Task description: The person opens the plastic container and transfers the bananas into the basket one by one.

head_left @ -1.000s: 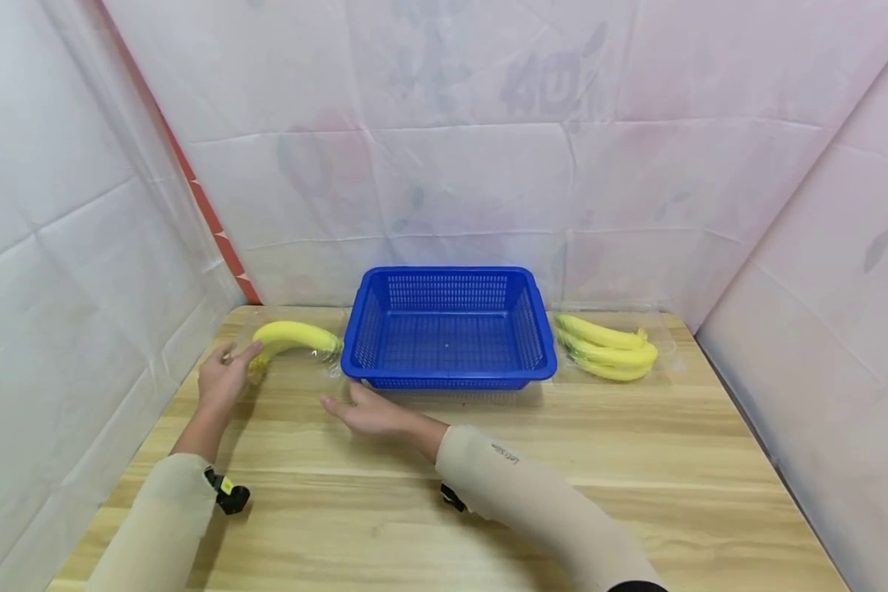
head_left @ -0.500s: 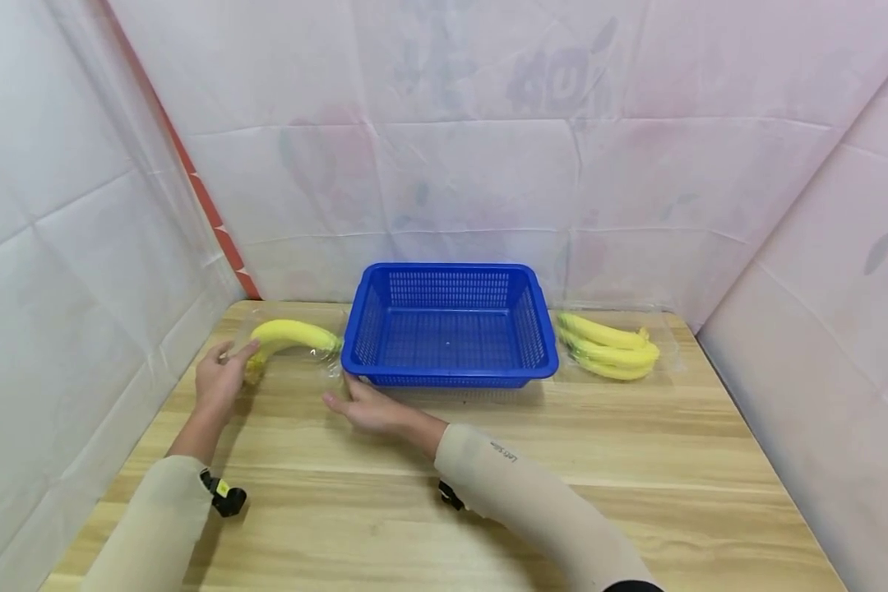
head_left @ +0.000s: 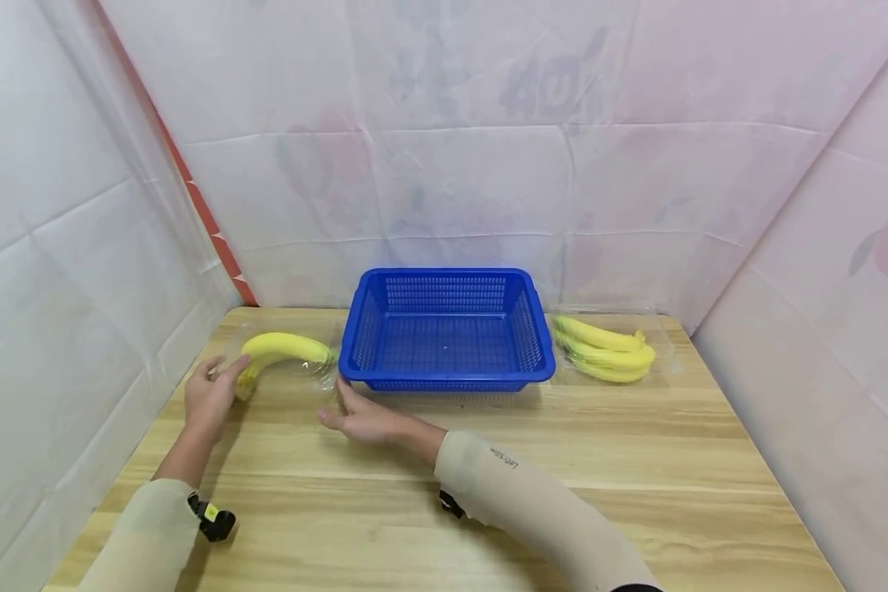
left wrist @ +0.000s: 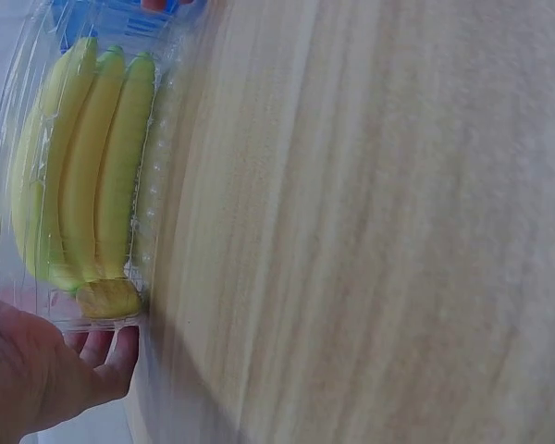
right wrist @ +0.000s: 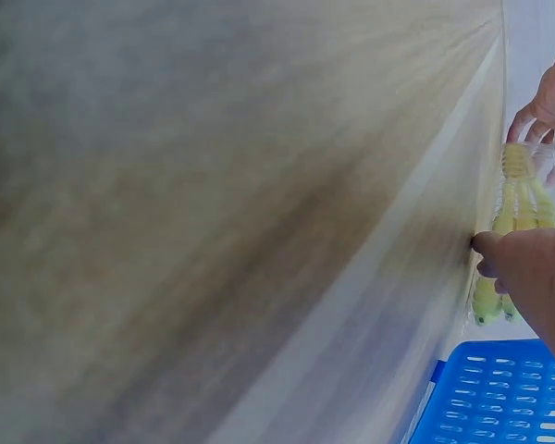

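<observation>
A clear plastic box [left wrist: 120,203] with a bunch of yellow bananas [head_left: 284,347] inside lies at the back left of the table, left of the blue basket [head_left: 447,383]. My left hand [head_left: 205,401] grips the box's left end, fingers curled round its edge in the left wrist view. At the other end is my right hand [head_left: 370,421]. Its fingers reach between the box and the basket's front left corner, the thumb standing apart. Their tips are partly hidden, so contact is hard to judge. In the right wrist view the bananas show partly behind that hand.
Right of the basket, a second clear box holds another bunch of bananas [head_left: 607,352]. The wooden table [head_left: 562,460] ends at pale printed sheets [head_left: 459,181] hung behind and at both sides.
The left box has shifted slightly left and toward me, with my left hand on it. My right hand's fingers have moved a little left. The basket and the right-hand bananas stay put.
</observation>
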{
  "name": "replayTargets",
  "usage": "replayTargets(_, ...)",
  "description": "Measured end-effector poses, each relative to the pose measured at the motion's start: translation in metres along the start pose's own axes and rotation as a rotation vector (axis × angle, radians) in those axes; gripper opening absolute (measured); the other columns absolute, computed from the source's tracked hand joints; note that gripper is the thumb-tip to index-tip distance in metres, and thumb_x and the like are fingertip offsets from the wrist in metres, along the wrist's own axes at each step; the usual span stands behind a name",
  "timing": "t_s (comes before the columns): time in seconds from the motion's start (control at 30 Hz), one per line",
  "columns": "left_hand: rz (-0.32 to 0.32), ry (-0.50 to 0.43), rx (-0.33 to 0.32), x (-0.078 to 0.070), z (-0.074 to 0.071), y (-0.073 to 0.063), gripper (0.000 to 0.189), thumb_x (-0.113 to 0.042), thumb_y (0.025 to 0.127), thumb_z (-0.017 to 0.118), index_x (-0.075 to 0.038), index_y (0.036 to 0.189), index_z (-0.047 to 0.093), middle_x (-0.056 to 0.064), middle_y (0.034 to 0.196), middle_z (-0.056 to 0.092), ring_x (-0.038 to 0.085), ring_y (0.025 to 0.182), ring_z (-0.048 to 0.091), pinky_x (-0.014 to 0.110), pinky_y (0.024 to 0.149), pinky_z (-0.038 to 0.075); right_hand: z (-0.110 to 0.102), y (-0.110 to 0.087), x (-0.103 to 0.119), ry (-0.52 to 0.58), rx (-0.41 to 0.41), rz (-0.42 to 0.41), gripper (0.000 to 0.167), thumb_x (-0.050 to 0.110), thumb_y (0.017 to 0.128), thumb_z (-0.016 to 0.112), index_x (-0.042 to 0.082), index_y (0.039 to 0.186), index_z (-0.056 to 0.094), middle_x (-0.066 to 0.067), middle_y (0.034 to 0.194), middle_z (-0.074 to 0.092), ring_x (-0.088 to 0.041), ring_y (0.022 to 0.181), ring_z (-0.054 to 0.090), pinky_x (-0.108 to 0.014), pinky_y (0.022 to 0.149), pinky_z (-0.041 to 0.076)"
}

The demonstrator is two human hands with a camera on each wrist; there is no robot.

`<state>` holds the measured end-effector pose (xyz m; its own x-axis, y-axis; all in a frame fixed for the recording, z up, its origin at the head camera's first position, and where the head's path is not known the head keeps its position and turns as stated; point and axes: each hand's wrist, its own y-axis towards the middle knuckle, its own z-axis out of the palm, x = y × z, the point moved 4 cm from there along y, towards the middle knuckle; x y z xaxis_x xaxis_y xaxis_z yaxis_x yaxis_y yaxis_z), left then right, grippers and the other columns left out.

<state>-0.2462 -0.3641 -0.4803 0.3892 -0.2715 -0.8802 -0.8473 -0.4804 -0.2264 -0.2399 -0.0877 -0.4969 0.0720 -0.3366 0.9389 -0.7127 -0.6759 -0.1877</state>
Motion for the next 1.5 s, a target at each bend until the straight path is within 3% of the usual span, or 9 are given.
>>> replayTargets(0.1,-0.008,0.017,-0.014,0.002,0.0,-0.001,0.095,-0.07,0.097,0.063,-0.018,0.17,0.03,0.008,0.151,0.05,0.012,0.112,0.052,0.021,0.086,0.048,0.002,0.0,-0.001,0.014,0.009,-0.009,0.096,0.042,0.11,0.055,0.016,0.171,-0.015,-0.008,0.18,-0.011,-0.025,0.169,0.006,-0.04,0.138,0.01)
replayTargets(0.2,-0.004,0.021,-0.016,0.004,-0.001,-0.002,0.096,-0.071,0.096,0.064,-0.018,0.169,0.031,-0.001,0.139,0.05,0.006,0.102,0.05,0.015,0.076,0.046,0.003,0.001,-0.001,0.044,0.021,-0.029,0.098,0.036,0.11,0.057,0.016,0.17,-0.018,-0.008,0.18,-0.014,-0.026,0.169,0.004,-0.039,0.138,0.01)
replayTargets(0.57,0.012,0.038,0.013,0.008,-0.005,-0.005,0.096,-0.07,0.097,0.063,-0.017,0.17,0.029,-0.008,0.123,0.052,0.006,0.097,0.054,0.018,0.074,0.05,0.007,-0.001,0.005,0.143,0.08,-0.07,0.105,0.031,0.11,0.059,0.021,0.166,-0.029,-0.005,0.177,-0.027,-0.029,0.169,0.0,-0.039,0.137,0.009)
replayTargets(1.07,0.013,0.013,0.015,0.012,-0.006,-0.006,0.096,-0.067,0.098,0.064,-0.017,0.171,0.027,-0.003,0.134,0.057,0.003,0.099,0.056,0.012,0.076,0.05,0.009,0.001,0.006,0.224,0.03,-0.025,0.106,0.035,0.108,0.062,0.02,0.169,-0.024,-0.008,0.179,-0.018,-0.032,0.169,0.006,-0.042,0.137,0.014)
replayTargets(1.37,0.025,0.01,0.017,0.012,-0.004,-0.007,0.095,-0.066,0.098,0.065,-0.018,0.17,0.028,-0.004,0.133,0.058,0.002,0.099,0.056,0.01,0.077,0.051,0.004,0.01,0.009,0.161,-0.034,-0.11,0.088,0.033,0.111,0.056,0.019,0.173,-0.006,-0.007,0.182,0.002,-0.028,0.169,0.012,-0.042,0.137,0.016)
replayTargets(1.5,0.023,0.016,0.022,0.013,-0.003,-0.007,0.093,-0.066,0.099,0.063,-0.018,0.171,0.028,0.004,0.146,0.057,0.002,0.101,0.056,0.009,0.077,0.049,0.003,0.012,0.006,0.11,-0.068,-0.07,0.083,0.042,0.113,0.05,0.019,0.173,-0.002,-0.008,0.181,0.012,-0.027,0.167,0.02,-0.04,0.136,0.021)
